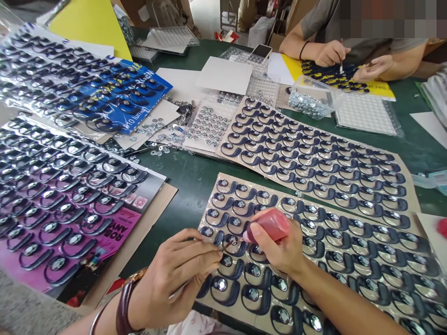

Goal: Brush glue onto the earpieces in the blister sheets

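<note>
My right hand (284,249) is closed round a small red squeeze bottle (274,224), tilted so its nozzle points down and left. Opposite it, my left hand (178,274) pinches a thin pointed stick (226,245), whose tip is close to the nozzle. Both tips are just above a dark, curved piece with a round shiny centre; whether they touch it I cannot tell. Under my hands lies a tan card sheet (256,307) bearing rows of these dark curved pieces (256,298). My left palm and its inner grip are partly hidden.
A second tan sheet of pieces (314,160) lies beyond. To the left are a purple sheet (115,237) and a blue sheet (104,102) with similar pieces. Behind stand a tray of silver discs (207,125) and a clear box (310,100). Across the table, a co-worker's hands (330,53) handle another sheet.
</note>
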Demonstrator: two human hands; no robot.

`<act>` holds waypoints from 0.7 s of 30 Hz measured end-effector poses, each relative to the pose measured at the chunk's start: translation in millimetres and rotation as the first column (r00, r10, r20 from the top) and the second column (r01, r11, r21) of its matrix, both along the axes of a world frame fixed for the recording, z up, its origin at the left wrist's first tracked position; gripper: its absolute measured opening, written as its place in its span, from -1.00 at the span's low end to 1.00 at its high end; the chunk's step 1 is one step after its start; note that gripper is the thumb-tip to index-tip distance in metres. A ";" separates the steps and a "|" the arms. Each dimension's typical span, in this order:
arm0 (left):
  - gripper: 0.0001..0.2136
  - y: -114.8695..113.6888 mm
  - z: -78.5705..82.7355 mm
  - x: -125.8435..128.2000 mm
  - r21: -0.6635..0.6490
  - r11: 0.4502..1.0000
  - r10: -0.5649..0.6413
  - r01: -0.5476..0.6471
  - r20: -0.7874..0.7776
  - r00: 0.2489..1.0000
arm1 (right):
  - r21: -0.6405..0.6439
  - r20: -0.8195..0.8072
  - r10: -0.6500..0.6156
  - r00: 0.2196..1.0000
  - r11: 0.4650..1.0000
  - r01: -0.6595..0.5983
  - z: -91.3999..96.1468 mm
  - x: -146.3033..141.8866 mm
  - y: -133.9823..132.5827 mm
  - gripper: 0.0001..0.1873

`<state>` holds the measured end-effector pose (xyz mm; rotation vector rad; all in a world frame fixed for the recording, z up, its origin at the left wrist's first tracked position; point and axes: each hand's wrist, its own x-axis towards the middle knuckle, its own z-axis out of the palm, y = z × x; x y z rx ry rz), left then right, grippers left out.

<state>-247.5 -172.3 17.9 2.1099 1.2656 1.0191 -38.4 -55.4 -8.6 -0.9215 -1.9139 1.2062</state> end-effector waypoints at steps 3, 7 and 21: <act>-0.62 0.5 1.0 0.4 0.012 1.000 0.007 -0.007 -0.002 1.000 | 0.023 -0.003 0.013 1.000 1.000 -0.013 2.3 -0.3 0.9 -0.97; -0.68 3.2 2.6 0.3 -0.028 0.999 0.032 -0.032 -0.012 0.999 | 0.091 0.024 0.026 0.999 0.995 -0.028 3.1 -0.4 1.1 -0.94; -0.82 14.1 2.6 -2.4 -0.161 0.979 0.152 -0.126 0.159 0.976 | 0.511 0.052 0.100 0.994 0.852 -0.112 0.4 2.0 -3.1 -0.56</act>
